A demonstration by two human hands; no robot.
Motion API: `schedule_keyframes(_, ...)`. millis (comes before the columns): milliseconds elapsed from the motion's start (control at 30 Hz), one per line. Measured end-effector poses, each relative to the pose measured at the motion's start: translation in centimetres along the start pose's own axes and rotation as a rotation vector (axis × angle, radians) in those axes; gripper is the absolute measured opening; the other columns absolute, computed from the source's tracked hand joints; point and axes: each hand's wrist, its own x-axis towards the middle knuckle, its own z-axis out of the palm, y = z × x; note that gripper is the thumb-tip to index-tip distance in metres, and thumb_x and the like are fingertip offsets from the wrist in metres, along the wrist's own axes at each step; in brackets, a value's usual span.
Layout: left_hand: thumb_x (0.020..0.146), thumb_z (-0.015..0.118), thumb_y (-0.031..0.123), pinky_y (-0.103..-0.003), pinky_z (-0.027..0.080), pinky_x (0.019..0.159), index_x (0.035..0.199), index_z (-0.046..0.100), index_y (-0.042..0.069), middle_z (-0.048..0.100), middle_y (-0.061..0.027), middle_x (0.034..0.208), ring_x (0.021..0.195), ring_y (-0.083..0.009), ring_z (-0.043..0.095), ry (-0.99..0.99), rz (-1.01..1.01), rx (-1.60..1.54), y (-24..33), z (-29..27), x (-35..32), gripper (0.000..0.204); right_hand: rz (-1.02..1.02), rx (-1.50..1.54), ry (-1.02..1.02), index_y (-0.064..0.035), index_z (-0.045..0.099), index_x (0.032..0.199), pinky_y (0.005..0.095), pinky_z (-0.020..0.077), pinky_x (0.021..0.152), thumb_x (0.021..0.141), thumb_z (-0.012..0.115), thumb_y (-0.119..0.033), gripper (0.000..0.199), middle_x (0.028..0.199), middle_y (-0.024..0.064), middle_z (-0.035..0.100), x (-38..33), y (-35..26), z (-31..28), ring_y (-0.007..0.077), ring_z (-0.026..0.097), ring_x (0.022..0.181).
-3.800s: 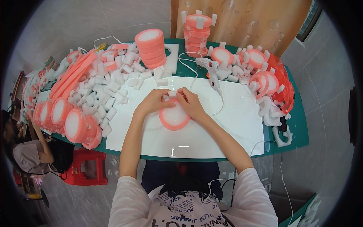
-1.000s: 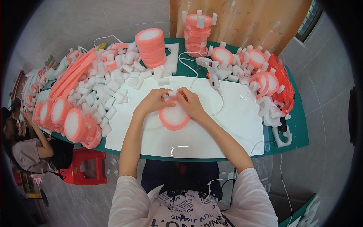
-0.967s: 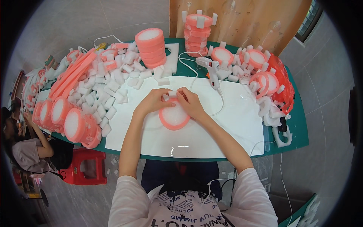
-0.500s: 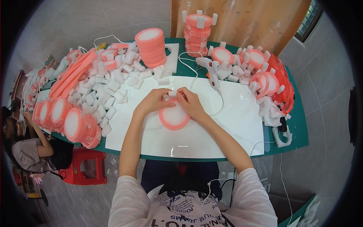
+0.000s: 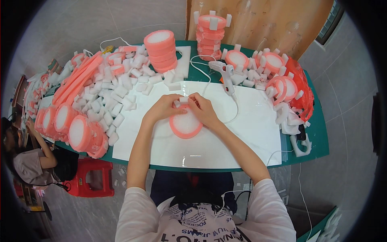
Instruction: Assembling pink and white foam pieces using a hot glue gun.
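Observation:
A round white foam disc with a pink foam rim (image 5: 186,124) lies flat on the white sheet in front of me. At its far edge, a small white foam block (image 5: 184,100) is pinched between the fingers of both hands. My left hand (image 5: 166,106) comes from the left, its thumb reaching over the disc's rim. My right hand (image 5: 201,109) grips the block from the other side and rests along the disc's right edge. Fingers partly hide where block and rim meet. Beyond them, a white glue gun (image 5: 226,76) rests near the sheet's far edge.
A heap of white foam blocks (image 5: 115,94) and pink foam strips (image 5: 78,78) fill the left. Stacked pink-rimmed discs (image 5: 161,50) stand at the back. Discs with blocks attached (image 5: 274,62) and a red plastic bag (image 5: 303,90) are at right. A co-worker (image 5: 36,161) sits far left.
My hands, the disc and the block hold the same position. The curtain at the back has shifted slightly to the right.

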Motion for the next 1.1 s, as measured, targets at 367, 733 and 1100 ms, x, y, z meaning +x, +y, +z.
schedule_keyframes(367, 0.064, 0.073, 0.022, -0.029, 0.044, 0.061, 0.101, 0.058, -0.001, 0.059, -0.0121, 0.079, 0.065, -0.0193, 0.052, 0.029, 0.063, -0.006, -0.33, 0.17, 0.03, 0.046, 0.011, 0.011, -0.006, -0.0003, 0.051, 0.090, 0.0295, 0.0430, 0.059, 0.085, 0.050, -0.017, 0.018, 0.077, 0.0131, 0.058, -0.04, -0.07, -0.02, 0.0208, 0.054, 0.063)
schedule_keyframes(733, 0.063, 0.073, 0.026, -0.029, 0.044, 0.061, 0.100, 0.058, -0.001, 0.059, -0.0130, 0.079, 0.064, -0.0199, 0.051, 0.004, 0.010, 0.008, -0.32, 0.04, 0.08, 0.049, 0.004, -0.001, -0.003, -0.0007, 0.051, 0.089, 0.0290, 0.0431, 0.059, 0.085, 0.050, -0.017, 0.017, 0.075, 0.0126, 0.059, 0.00, -0.18, -0.04, 0.0199, 0.054, 0.062)
schedule_keyframes(1100, 0.056, 0.077, 0.031, -0.030, 0.044, 0.065, 0.107, 0.055, 0.001, 0.058, -0.0125, 0.086, 0.071, -0.0213, 0.052, -0.072, -0.005, 0.024, 0.06, -0.13, -0.01, 0.062, -0.013, 0.000, 0.003, -0.0004, 0.051, 0.089, 0.0292, 0.0433, 0.058, 0.085, 0.050, -0.016, 0.016, 0.074, 0.0128, 0.059, -0.04, -0.12, -0.11, 0.0202, 0.055, 0.061)
